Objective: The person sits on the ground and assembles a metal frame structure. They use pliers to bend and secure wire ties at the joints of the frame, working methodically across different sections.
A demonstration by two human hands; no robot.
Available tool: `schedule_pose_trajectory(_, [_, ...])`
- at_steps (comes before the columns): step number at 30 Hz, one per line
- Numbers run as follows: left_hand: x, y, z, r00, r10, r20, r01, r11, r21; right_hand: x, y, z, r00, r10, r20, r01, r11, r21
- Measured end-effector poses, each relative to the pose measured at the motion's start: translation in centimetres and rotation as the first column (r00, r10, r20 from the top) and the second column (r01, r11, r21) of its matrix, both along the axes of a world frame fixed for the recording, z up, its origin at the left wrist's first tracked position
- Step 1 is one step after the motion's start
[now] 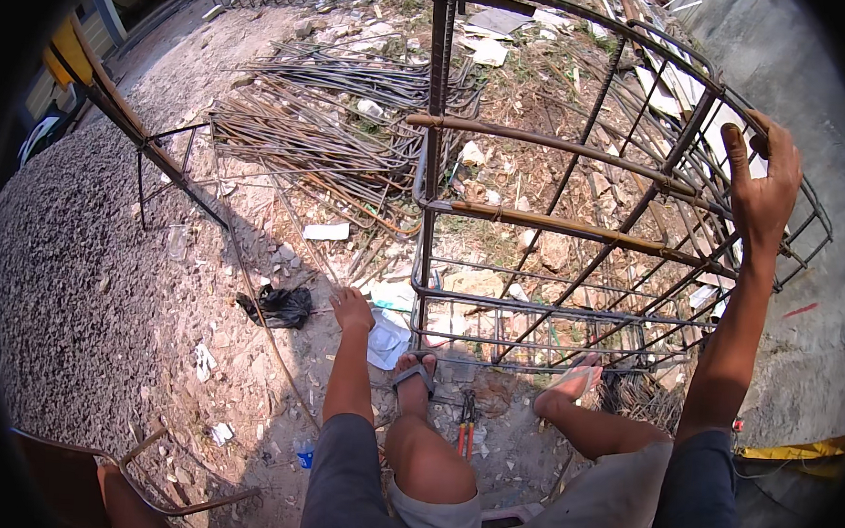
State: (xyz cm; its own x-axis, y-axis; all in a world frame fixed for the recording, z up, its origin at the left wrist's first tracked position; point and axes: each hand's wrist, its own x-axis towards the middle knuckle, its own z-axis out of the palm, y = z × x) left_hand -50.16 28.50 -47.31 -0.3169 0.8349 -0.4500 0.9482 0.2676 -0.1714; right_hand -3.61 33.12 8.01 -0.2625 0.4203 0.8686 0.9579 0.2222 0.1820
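We note the right hand (pixel 763 181) clasped on the rebar cage (pixel 577 224) at upper right; left hand (pixel 351 308) spread, empty, centre frame. Risk: cage tipping onto sandalled feet, pliers (pixel 467 424) underfoot.

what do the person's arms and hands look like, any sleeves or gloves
Both arms wear short dark grey sleeves that end above the elbow, leaving the forearms bare. The left hand and right hand are bare too: no gloves, and no watch, ring or wristband shows on either. The sleeves look plain, without visible markings.
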Motion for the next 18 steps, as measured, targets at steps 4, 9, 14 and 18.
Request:
schedule_pose_trajectory(4, [-2.9, 1.8, 4.8, 0.997, 0.001, 0.083, -0.010, 0.994, 0.110, -0.1, -0.7, 0.4, 0.998, -0.060, -0.010, 0.060, 0.998, -0.030])
schedule_pose_trajectory(9, [-7.8, -1.3, 11.5, 0.872, 0.146, 0.466, -0.328, 0.882, 0.337, -0.7, -0.5, 1.0, 0.994, -0.104, -0.022, 0.103, 0.994, -0.047])
schedule_pose_trajectory(14, [-13.4, -5.5, 10.4, 0.748, 0.068, 0.660, -0.506, 0.702, 0.501, -0.6, -0.4, 1.0, 0.994, -0.104, -0.036, 0.101, 0.992, -0.074])
schedule_pose_trajectory(18, [-9.4, -10.6, 9.7, 0.719, 0.013, 0.695, -0.543, 0.636, 0.549, -1.1, -0.5, 1.5, 0.991, -0.131, 0.000, 0.130, 0.987, -0.094])
